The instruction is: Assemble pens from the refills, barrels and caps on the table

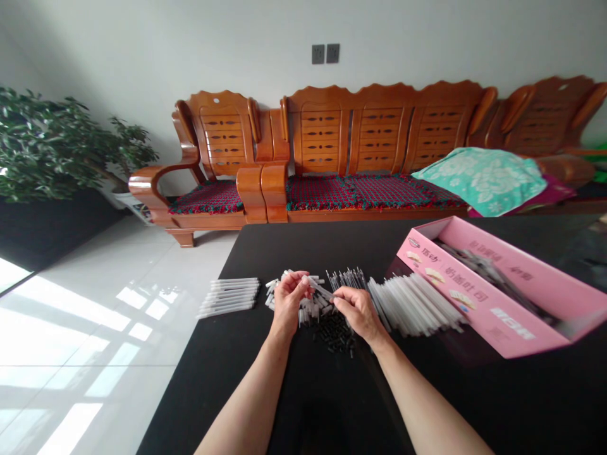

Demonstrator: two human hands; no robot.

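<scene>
Between my two hands is a slim whitish pen (320,289), slanting down to the right. The thumb and fingers of my left hand (288,304) pinch its upper left end. My right hand (361,312) grips its lower right end; that tip is partly hidden by the fingers. Beneath the hands lies a heap of short white pen caps (310,309). A pile of small black plugs (336,335) is just in front of it. Thin dark-tipped pen refills (348,278) lie behind my right hand, and a row of translucent white pen barrels (417,304) is right of it.
Several white pens (230,296) lie in a row near the left edge of the black table (208,385). An open pink box (474,303) holding dark thin items stands at the right. Behind the table are a wooden sofa (379,126) and a teal cloth (488,180).
</scene>
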